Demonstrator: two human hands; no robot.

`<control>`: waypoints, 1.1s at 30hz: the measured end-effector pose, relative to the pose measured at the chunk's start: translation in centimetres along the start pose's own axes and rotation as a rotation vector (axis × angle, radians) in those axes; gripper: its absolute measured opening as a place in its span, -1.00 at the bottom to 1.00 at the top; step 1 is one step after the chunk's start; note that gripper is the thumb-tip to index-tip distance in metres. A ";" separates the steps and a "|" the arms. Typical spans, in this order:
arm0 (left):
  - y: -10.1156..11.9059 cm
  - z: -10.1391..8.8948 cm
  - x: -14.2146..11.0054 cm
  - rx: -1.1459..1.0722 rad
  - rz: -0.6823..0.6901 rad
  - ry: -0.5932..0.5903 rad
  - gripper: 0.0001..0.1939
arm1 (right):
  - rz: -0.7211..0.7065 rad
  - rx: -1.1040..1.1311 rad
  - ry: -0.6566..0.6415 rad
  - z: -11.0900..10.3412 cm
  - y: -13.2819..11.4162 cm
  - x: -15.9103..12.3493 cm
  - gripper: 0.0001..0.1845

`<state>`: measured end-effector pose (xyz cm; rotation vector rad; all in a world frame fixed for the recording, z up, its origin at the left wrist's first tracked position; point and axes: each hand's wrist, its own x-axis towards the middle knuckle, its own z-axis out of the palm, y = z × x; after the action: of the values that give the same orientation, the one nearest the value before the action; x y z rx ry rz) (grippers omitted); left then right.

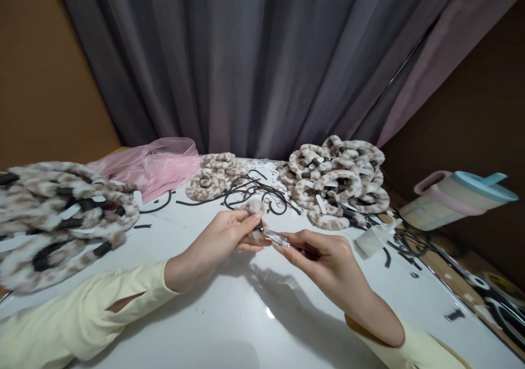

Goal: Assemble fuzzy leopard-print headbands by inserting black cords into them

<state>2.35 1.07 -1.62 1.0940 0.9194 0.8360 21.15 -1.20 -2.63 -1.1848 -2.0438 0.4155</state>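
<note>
My left hand (223, 238) pinches the end of a furry, leopard-patterned hair hoop (255, 209) above the white table (254, 314). My right hand (324, 254) is closed on a slim, shiny metal tool (279, 239) whose tip meets the hoop's end where my left fingers grip it. Both hands are at the middle of the table, fingertips almost touching. Pale yellow sleeves cover both forearms.
Piles of furry hoops lie at the left (53, 216), the back centre (215, 175) and the back right (340, 186). Bare black bands (254, 194) lie between them. A pink plastic bag (151, 164) is behind, a pastel jug (455, 197) on its side at right. Grey curtain behind.
</note>
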 end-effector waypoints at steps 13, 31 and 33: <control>-0.9 0.2 0.1 -0.096 0.006 0.062 -0.64 | -0.433 -0.434 0.181 1.8 0.9 -1.0 -0.78; -3.7 2.0 1.5 -0.168 0.199 0.293 -0.68 | -0.290 -0.355 0.179 3.4 0.5 -0.1 -0.82; -3.9 2.0 1.9 -0.156 0.233 0.317 -0.69 | -0.263 -0.317 0.196 3.7 0.8 0.2 -0.83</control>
<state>5.37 1.10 -5.38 0.9584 0.9794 1.2791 18.93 -0.29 -5.54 -1.0662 -2.1033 -0.1527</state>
